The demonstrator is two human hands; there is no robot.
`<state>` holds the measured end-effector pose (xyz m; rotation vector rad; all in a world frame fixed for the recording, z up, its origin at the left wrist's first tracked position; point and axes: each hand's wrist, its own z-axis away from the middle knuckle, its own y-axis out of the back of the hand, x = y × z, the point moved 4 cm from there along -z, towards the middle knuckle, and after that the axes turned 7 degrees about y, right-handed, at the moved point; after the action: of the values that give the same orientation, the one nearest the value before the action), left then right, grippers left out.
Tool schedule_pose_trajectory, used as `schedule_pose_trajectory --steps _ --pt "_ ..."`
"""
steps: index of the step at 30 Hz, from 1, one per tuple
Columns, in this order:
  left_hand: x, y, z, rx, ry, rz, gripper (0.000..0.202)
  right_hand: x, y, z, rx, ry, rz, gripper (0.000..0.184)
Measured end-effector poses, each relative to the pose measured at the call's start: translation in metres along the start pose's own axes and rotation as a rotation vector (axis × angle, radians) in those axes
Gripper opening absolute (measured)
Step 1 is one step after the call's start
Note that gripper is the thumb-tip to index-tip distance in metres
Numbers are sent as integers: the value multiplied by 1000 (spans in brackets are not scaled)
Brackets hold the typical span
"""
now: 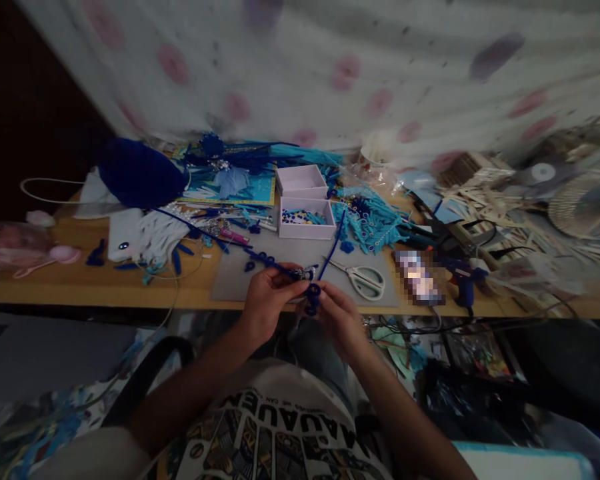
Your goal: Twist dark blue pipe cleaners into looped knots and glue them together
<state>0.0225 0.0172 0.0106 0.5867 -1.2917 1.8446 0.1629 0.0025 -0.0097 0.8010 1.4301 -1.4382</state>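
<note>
Low over the front of the grey mat, my two hands meet at a dark blue pipe-cleaner piece with small coiled loops and a silvery part. Its long stems reach up left and up right. My left hand pinches it near the silvery part. The fingers of my right hand close on the looped end from the other side. Fingertips partly hide the piece. White-handled scissors lie on the mat just right of my right hand. Loose dark blue coils rest beyond my left hand.
Behind the mat stands a white box of beads and small blue bits. Right are a phone, a blue glue gun and wooden sticks. A dark blue fuzzy bundle and white fuzzy piece lie left.
</note>
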Motion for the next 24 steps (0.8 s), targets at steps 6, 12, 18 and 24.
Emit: schedule_pose_trajectory --steps 6,12,18,24 --pt "-1 7 -1 20 -14 -40 39 -1 16 11 -98 13 185 28" --pt "-6 8 1 27 -8 -149 39 -57 18 -6 -329 243 796 20" --pt "-10 5 3 27 -7 -194 41 -89 1 -16 -466 372 1059 11" --pt "-8 2 2 33 64 -164 46 -89 -6 -24 -467 362 1030 12"
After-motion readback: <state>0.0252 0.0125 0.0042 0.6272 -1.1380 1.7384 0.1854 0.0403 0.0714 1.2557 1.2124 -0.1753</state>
